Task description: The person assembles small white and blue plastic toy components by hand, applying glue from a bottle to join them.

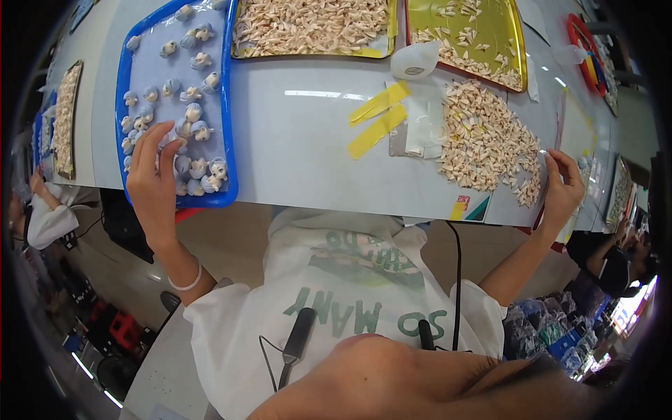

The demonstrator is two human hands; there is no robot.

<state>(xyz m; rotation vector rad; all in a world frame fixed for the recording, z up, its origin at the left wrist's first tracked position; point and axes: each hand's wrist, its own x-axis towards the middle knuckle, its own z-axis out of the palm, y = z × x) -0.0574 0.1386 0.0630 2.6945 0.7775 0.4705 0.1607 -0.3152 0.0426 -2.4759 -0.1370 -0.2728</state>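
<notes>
My left hand (152,185) reaches over the blue-rimmed tray (229,140). Its thumb and index finger curve around a small pale blue-and-cream figure piece, mostly hidden by the fingers. Several similar figure pieces (199,168) lie about in the tray, some bunched near my fingertips. On the right, my right hand (563,189) is at the edge of a loose pile of small cream pointed pieces (483,136). Its thumb and fingertips are drawn together; whatever is between them is too small to make out.
Behind the pile stand a gold tray (516,42) with scattered cream pieces and another tray (381,52) heaped with them. A white pointed container (413,61) and yellow tape strips (378,129) lie mid-table. A black cable (458,294) hangs below the table's front edge.
</notes>
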